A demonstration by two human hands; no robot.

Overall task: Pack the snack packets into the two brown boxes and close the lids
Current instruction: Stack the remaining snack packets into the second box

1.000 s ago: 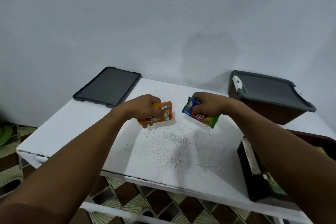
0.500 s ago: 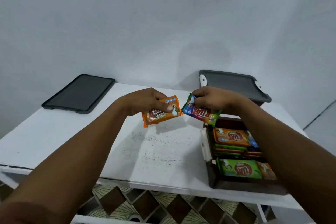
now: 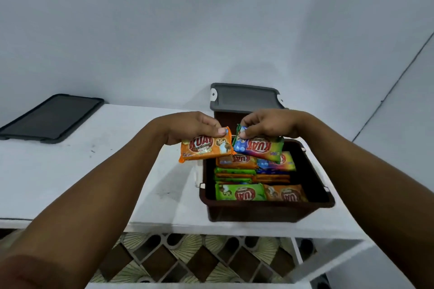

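Grip of left hand (image 3: 195,125) on glossy orange packet (image 3: 205,148), right hand (image 3: 270,124) on multicoloured packet (image 3: 258,149).

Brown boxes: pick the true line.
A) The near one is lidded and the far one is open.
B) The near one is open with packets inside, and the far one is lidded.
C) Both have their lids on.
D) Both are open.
B: the near brown box stands open with packets inside, while the far brown box has its grey lid on.

Dim, even, bluish light. Soft shadows lie on the white table (image 3: 58,171). Wide-angle distortion bends the edges; detail is slightly soft.
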